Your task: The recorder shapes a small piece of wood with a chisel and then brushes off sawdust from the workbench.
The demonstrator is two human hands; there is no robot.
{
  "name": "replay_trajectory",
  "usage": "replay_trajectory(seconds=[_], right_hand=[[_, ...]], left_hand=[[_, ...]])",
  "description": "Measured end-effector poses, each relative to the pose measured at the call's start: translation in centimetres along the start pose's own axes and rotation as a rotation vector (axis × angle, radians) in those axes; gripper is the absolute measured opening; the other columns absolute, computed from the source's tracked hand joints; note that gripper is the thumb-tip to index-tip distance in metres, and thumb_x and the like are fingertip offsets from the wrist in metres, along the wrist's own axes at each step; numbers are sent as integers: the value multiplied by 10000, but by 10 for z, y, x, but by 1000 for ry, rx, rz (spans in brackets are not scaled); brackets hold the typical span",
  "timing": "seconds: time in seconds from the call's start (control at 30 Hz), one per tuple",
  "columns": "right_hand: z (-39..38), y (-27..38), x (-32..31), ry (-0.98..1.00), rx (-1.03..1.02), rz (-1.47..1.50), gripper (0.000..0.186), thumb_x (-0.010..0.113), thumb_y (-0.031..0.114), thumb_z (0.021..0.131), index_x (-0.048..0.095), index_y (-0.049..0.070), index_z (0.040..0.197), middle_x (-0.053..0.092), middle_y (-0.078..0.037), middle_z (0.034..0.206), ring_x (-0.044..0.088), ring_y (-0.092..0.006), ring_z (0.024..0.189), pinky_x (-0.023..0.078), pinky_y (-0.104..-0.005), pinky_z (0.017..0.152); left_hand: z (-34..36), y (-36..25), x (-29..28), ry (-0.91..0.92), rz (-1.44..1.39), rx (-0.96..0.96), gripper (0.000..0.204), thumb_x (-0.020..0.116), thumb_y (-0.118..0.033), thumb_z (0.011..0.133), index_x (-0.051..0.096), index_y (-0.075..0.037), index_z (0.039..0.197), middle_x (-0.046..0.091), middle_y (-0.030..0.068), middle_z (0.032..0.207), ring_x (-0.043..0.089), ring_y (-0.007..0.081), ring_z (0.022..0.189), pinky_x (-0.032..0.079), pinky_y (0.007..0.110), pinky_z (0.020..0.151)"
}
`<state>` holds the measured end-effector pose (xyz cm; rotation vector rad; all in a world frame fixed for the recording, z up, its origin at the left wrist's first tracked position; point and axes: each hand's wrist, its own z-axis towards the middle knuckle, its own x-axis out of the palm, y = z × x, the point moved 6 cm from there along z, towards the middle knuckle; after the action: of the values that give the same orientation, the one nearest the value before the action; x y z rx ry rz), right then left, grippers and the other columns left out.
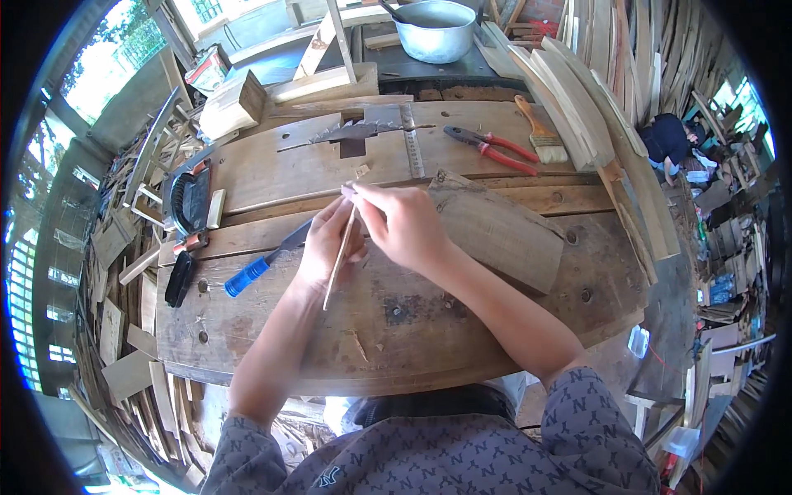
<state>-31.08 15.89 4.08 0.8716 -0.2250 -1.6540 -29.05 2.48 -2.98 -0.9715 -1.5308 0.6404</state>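
Over the middle of a wooden workbench (429, 346), my two hands meet at the upper end of a thin wooden stick (340, 264). My left hand (330, 247) is closed around the stick, whose lower end points back toward me. Fingers of my right hand (406, 227) pinch at the top end, where a small purplish piece (348, 191) shows between the fingertips; its kind is unclear. Beside my left hand lies a blue-handled tool (247, 276) with a flat metal blade, partly hidden by the hand. A wide wooden board (499, 235) rests just right of my right hand.
Red-handled pliers (492, 151) and a paintbrush (542, 136) lie at the back right. A toothed saw blade (355, 130) sits at a bench slot near a metal ruler (413, 148). Farther back stands a metal pot (437, 35). Long planks (577, 107) lean right; another person (672, 140) is beyond.
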Motion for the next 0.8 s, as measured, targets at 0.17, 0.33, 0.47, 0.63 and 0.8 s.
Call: replay_trajectory(seconds=[0.17, 0.33, 0.47, 0.63, 0.8], right_hand=[[-9, 26, 6, 165, -17, 39, 234, 652, 86, 940, 731, -1, 1143, 697, -201, 781, 698, -310, 642, 528, -381, 576], [-12, 19, 8, 102, 18, 21, 246, 651, 96, 943, 726, 9, 1161, 717, -196, 842, 715, -315, 694, 549, -387, 613], [-4, 15, 3, 93, -3, 33, 255, 659, 100, 939, 725, 14, 1170, 713, -192, 827, 709, -311, 679, 542, -380, 596], [-21, 35, 10, 103, -82, 27, 262, 635, 91, 951, 730, 47, 1190, 698, -167, 749, 692, -279, 608, 517, -370, 542], [-4, 9, 3, 106, -30, 5, 285, 639, 81, 935, 721, 63, 1206, 705, -172, 779, 690, -261, 597, 523, -374, 543]], left_hand=[[-3, -10, -1, -149, 41, 34, 245, 499, -293, 1087, 613, -76, 1087, 446, -47, 607, 379, 67, 459, 323, 237, 421], [1, -2, 6, -83, -29, 35, 256, 485, -276, 1091, 610, -56, 1127, 491, -34, 619, 396, 61, 466, 298, 234, 410], [-1, -6, 3, -72, -29, 33, 250, 495, -277, 1087, 611, -57, 1115, 492, -30, 618, 395, 62, 465, 294, 234, 408], [0, -6, 1, -89, -27, 98, 280, 509, -274, 1081, 625, -57, 1214, 524, -23, 630, 408, 59, 466, 300, 248, 406], [-1, -6, 5, -69, -19, 44, 281, 500, -291, 1087, 617, -54, 1181, 533, -30, 645, 425, 46, 473, 300, 231, 397]])
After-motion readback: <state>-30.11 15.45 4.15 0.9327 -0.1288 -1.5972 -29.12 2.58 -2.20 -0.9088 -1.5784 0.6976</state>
